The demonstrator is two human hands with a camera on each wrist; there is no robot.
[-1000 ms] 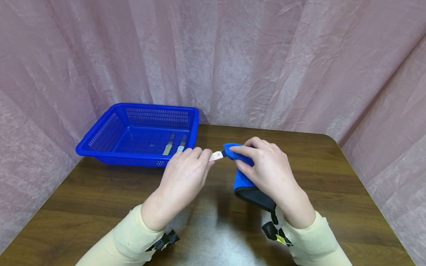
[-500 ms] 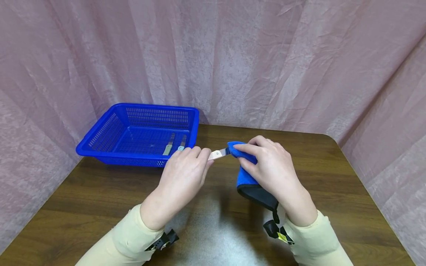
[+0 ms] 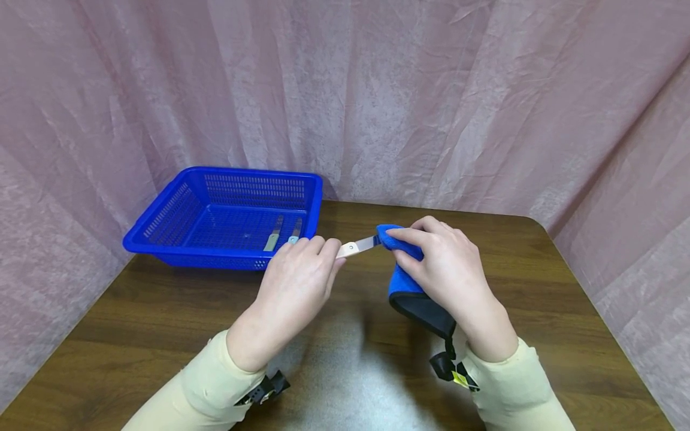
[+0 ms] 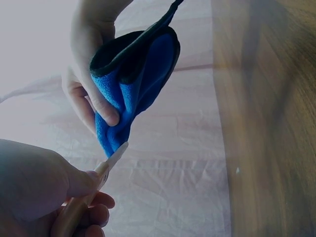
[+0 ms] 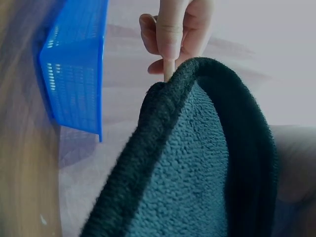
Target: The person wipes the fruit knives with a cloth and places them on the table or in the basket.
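Note:
My left hand (image 3: 299,284) grips a small knife (image 3: 350,248) by its cream handle, blade pointing right. Folded over the blade's tip end is a blue cloth (image 3: 401,280) with dark edging, pinched between the thumb and fingers of my right hand (image 3: 450,263). Bare metal shows between handle and cloth; the tip is hidden. In the left wrist view the left thumb lies along the knife handle (image 4: 74,213), and the cloth (image 4: 131,96) hangs in folds from the right fingers. The cloth (image 5: 187,158) covers most of the right wrist view.
A blue plastic basket (image 3: 188,251) stands at the back left of the wooden table (image 3: 517,281). Inside it, at the right, lie a green-handled knife (image 3: 272,240) and a light-blue-handled knife (image 3: 294,234). A pink curtain (image 3: 377,108) hangs behind the table.
My right hand and the cloth have slid right and slightly away along the blade, so more metal shows beside the handle. My left hand has barely moved.

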